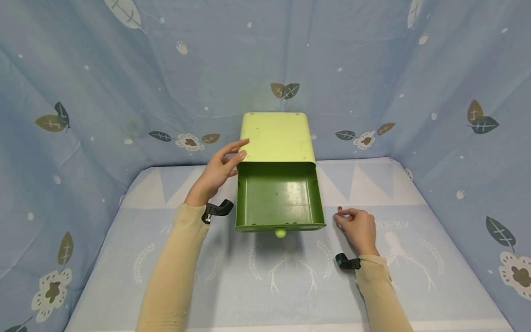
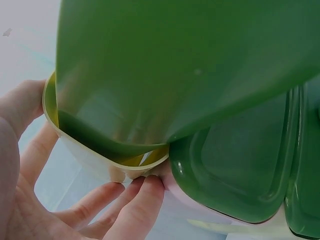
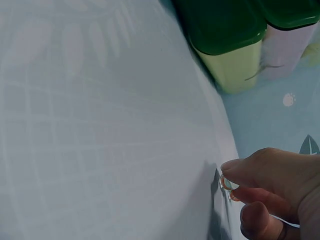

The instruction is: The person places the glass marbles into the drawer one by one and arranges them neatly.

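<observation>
A green drawer point(image 1: 276, 203) stands pulled out of its yellow-green casing point(image 1: 275, 136), its round knob point(image 1: 280, 233) toward me. My left hand point(image 1: 217, 173) rests spread against the casing's left side near its front edge. In the left wrist view, the left fingers point(image 2: 137, 210) touch the casing's wall beside the drawer. To the right of the drawer, my right hand point(image 1: 358, 228) is low over the table. Its thumb and forefinger pinch a small clear round piece with orange in it, like a glass marble point(image 3: 227, 182). Small reddish spots point(image 1: 295, 223) show along the drawer's inner front edge.
More green drawer fronts point(image 3: 222, 25) show in the right wrist view, in yellow-green and pale pink casings point(image 3: 286, 50). A patterned cloth covers the table point(image 1: 315, 295). Blue curtains point(image 1: 215, 60) hang behind and at both sides, close behind the casing.
</observation>
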